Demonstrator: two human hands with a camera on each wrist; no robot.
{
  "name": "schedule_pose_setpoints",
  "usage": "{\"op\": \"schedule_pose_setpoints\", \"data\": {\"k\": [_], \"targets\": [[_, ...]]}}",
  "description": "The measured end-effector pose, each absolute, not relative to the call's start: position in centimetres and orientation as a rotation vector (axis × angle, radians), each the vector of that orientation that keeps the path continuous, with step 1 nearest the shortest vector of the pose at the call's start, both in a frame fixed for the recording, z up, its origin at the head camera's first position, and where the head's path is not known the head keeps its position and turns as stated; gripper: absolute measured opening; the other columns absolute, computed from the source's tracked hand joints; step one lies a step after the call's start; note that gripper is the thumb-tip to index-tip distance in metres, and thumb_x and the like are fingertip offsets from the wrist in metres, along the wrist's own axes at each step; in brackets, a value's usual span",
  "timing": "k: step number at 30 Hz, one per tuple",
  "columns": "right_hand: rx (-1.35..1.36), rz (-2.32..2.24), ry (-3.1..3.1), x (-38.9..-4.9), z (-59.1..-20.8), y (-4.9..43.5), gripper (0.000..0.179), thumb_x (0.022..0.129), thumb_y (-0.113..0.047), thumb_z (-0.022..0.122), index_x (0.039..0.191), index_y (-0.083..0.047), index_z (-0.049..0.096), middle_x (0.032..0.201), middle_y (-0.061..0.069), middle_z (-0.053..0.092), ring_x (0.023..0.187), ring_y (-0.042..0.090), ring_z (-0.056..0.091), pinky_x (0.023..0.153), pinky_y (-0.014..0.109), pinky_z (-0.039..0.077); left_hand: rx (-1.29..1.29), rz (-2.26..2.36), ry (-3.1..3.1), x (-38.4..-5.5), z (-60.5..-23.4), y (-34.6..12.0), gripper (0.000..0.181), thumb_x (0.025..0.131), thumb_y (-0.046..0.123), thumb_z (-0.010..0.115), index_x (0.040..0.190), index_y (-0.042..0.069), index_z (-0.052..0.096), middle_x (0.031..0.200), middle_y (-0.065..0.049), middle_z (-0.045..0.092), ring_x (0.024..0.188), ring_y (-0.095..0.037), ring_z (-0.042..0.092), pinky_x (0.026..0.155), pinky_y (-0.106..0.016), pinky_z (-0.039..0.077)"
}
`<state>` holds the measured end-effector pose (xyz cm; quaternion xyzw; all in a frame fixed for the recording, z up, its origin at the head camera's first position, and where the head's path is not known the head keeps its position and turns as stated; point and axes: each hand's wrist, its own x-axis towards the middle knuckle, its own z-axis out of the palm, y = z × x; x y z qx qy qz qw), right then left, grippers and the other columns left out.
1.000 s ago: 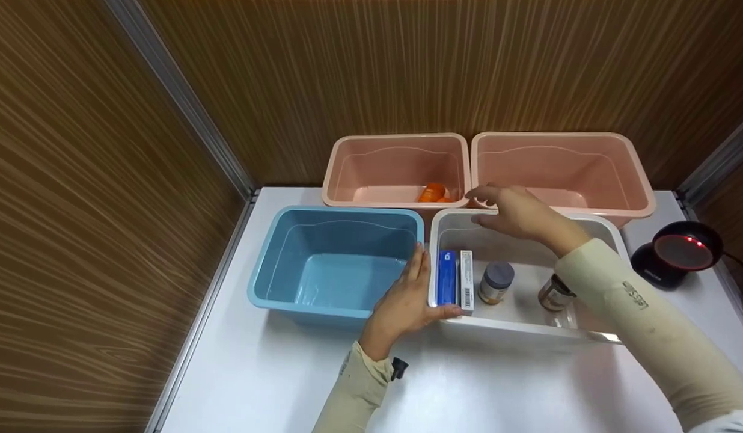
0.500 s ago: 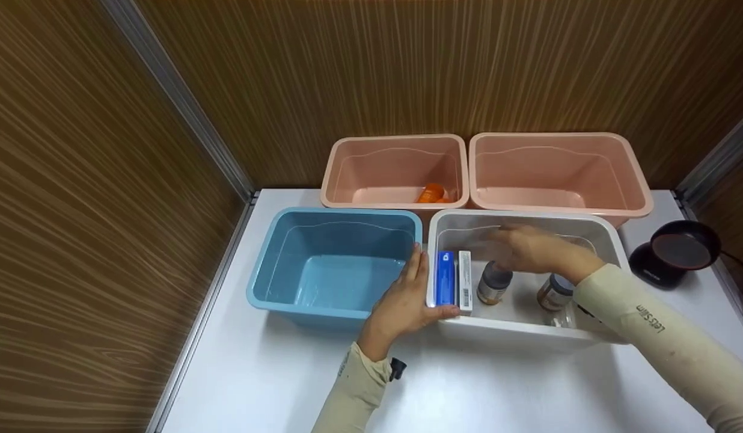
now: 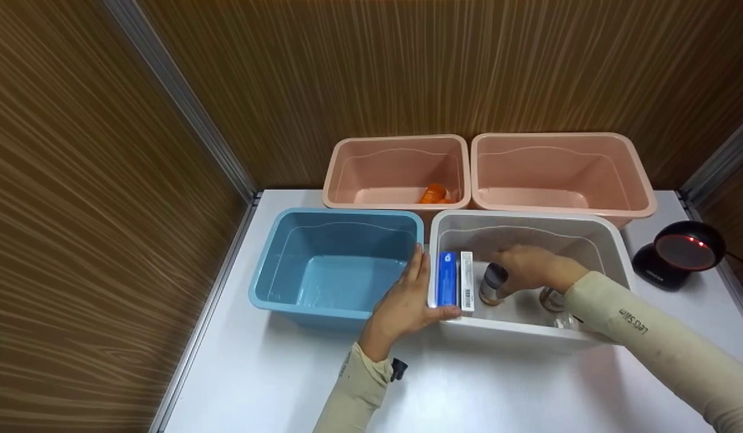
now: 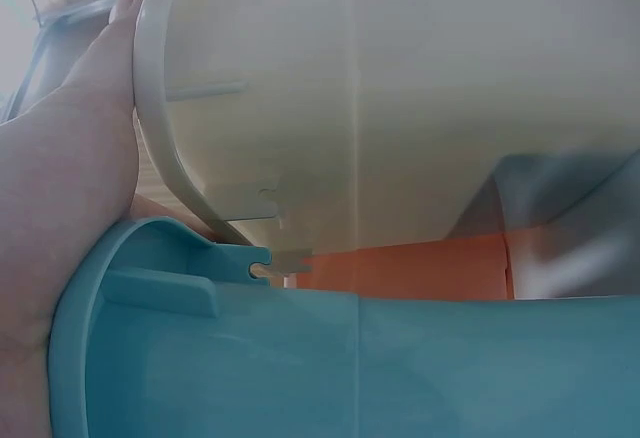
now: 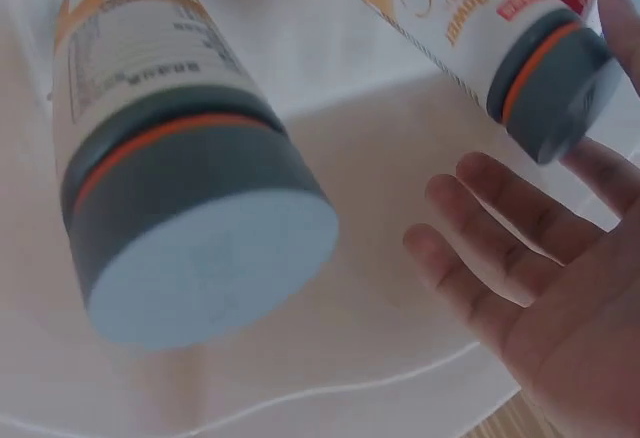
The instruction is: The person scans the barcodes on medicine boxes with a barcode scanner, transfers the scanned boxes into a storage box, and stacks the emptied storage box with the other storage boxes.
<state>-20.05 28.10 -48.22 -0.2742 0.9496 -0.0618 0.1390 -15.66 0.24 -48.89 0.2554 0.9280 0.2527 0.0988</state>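
My right hand (image 3: 531, 267) is down inside the white bin (image 3: 528, 328). Its thumb and spread fingers (image 5: 480, 288) stand either side of the dark lid of a supplement bottle (image 5: 470, 28), not closed round it. A second supplement bottle (image 5: 190, 188), dark lid and white-orange label, stands nearer the right wrist camera; in the head view the hand and wrist partly cover it. My left hand (image 3: 401, 300) lies straight-fingered along the white bin's left rim, thumb over its front corner, beside the blue bin (image 3: 335, 316). A blue box (image 3: 447, 279) and a white box (image 3: 467, 279) stand at the bin's left end.
Behind stand two pink bins, the left one (image 3: 395, 139) with orange objects (image 3: 433, 193) in it and the right one (image 3: 558, 213). A black scanner stand (image 3: 678, 252) with red lights is at the right. Something clear (image 3: 567, 322) lies in the white bin's front.
My right hand has come down from above the white bin's back rim to the left supplement bottle inside. My left hand has stayed in place.
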Motion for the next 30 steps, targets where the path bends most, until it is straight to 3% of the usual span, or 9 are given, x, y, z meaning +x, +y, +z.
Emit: {"op": "schedule_pose_setpoints", "data": {"k": [7,13,20,26,30], "targets": [[-0.893,-0.193,2.767,-20.1,-48.5,28.3,0.057,0.066,-0.025,0.084,0.117,-0.01,0.064,0.084,0.0,0.065,0.071,0.017,0.058,0.066,0.041,0.05,0.747,0.739,2.747,-15.7,-48.9,0.3,0.126,0.062,0.09,0.041,0.152,0.013,-0.003,0.156,0.0,-0.018,0.141,-0.024,0.01,0.107,-0.037,0.025],[-0.958,-0.326,2.833,-20.1,-47.7,28.7,0.054,0.068,-0.026,0.084,0.117,-0.015,0.065,0.073,-0.005,0.06,0.061,0.013,0.051,0.059,0.036,0.046,0.804,0.772,2.771,-15.8,-49.2,0.3,0.122,0.07,0.079,0.054,0.151,0.008,-0.003,0.157,-0.005,-0.014,0.14,-0.027,0.014,0.105,-0.038,0.031],[-1.038,-0.599,2.837,-20.3,-46.6,29.0,0.06,0.071,-0.021,0.084,0.126,-0.021,0.061,0.108,-0.004,0.063,0.081,0.013,0.055,0.073,0.036,0.047,0.819,0.758,2.777,-15.7,-49.0,0.2,0.124,0.068,0.084,0.046,0.151,0.008,-0.003,0.157,-0.007,-0.014,0.14,-0.027,0.014,0.106,-0.037,0.03],[-0.811,-0.64,2.878,-20.2,-45.3,29.2,0.059,0.072,-0.021,0.081,0.127,-0.014,0.061,0.099,0.0,0.064,0.08,0.016,0.056,0.071,0.036,0.048,0.77,0.764,2.745,-15.8,-49.1,0.3,0.126,0.064,0.088,0.043,0.152,0.01,-0.002,0.156,-0.001,-0.018,0.141,-0.027,0.014,0.106,-0.038,0.029],[-0.734,-0.719,2.891,-20.2,-44.6,29.5,0.064,0.073,-0.021,0.08,0.132,-0.01,0.057,0.108,0.005,0.065,0.084,0.017,0.058,0.075,0.038,0.048,0.746,0.765,2.73,-15.8,-49.1,0.3,0.126,0.064,0.088,0.044,0.152,0.011,-0.002,0.156,0.001,-0.02,0.141,-0.026,0.013,0.107,-0.039,0.027]]}}
